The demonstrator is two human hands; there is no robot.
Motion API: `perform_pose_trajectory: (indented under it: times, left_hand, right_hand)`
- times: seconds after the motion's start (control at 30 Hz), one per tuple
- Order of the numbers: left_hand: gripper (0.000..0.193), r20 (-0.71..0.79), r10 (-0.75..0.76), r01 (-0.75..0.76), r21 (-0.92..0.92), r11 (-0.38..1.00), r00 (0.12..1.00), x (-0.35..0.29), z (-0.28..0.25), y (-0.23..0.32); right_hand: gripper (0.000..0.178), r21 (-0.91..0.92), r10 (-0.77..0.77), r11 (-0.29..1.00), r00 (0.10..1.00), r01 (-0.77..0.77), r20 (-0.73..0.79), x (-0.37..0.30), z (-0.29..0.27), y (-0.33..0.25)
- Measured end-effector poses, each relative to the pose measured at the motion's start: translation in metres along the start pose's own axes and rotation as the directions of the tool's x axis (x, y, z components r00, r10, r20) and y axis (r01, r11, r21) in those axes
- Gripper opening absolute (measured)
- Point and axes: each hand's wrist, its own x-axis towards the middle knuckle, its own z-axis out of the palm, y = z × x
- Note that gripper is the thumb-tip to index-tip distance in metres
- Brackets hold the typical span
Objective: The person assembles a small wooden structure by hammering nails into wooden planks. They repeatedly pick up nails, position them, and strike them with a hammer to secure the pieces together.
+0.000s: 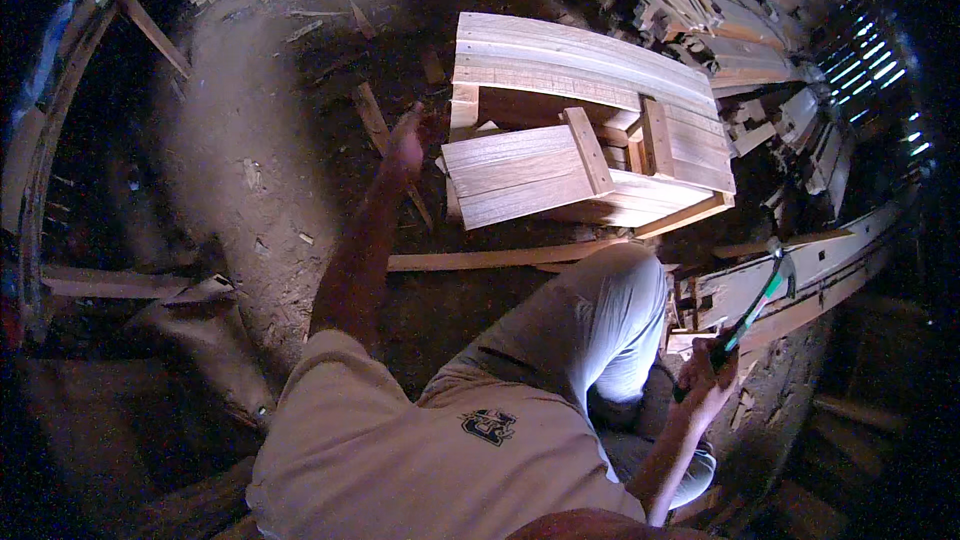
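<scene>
A slatted wooden box [590, 55] lies on the ground in front of me, with an opening in its upper face. Across this opening rests a smaller slatted panel [515, 178], set askew, with a nailed batten [588, 152] along its right end. My left hand [405, 148] reaches out beside the box's left end; its fingers are dark and smeared, so their grip cannot be made out. Out to the right, my right hand [708, 380] is closed around the handle of a hammer [762, 298], coloured black and green. The hammer's head is raised, apart from the box.
My bent knee [615, 290] is close to the box's near side. A long board [480, 258] lies between them. Stacked planks [745, 55] and offcuts crowd the far right. A heavy beam [745, 290] runs below the hammer. Wood scraps litter the dirt floor [250, 140].
</scene>
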Motion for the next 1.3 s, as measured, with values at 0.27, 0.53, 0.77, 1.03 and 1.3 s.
perform_pose_trajectory:
  times: [0.27,0.53,0.77,1.03,1.3]
  left_hand:
    - [0.059,0.474,0.049,0.202,-0.463,0.863,0.879,0.026,-0.041,-0.097]
    - [0.062,0.191,-0.049,0.107,-0.307,0.946,0.98,-0.091,0.127,0.004]
    - [0.05,-0.065,-0.223,0.163,-0.494,0.854,0.973,-0.102,0.135,-0.021]
    - [0.037,-0.331,-0.256,0.082,-0.459,0.885,0.908,-0.082,0.04,0.003]
    - [0.033,0.084,-0.566,0.557,-0.345,0.756,0.82,-0.251,0.123,0.119]
  right_hand:
    - [0.044,0.029,0.053,0.998,0.998,-0.053,0.028,-0.016,0.017,-0.009]
    - [0.024,-0.008,0.148,0.989,0.989,-0.148,0.002,-0.032,0.049,-0.018]
    - [0.034,-0.013,0.143,0.99,0.983,-0.142,0.113,-0.029,0.121,-0.048]
    - [0.049,0.072,0.109,0.988,0.945,-0.137,0.309,-0.027,0.17,-0.083]
    - [0.056,-0.057,0.153,0.987,0.769,-0.15,0.62,-0.063,0.185,-0.103]
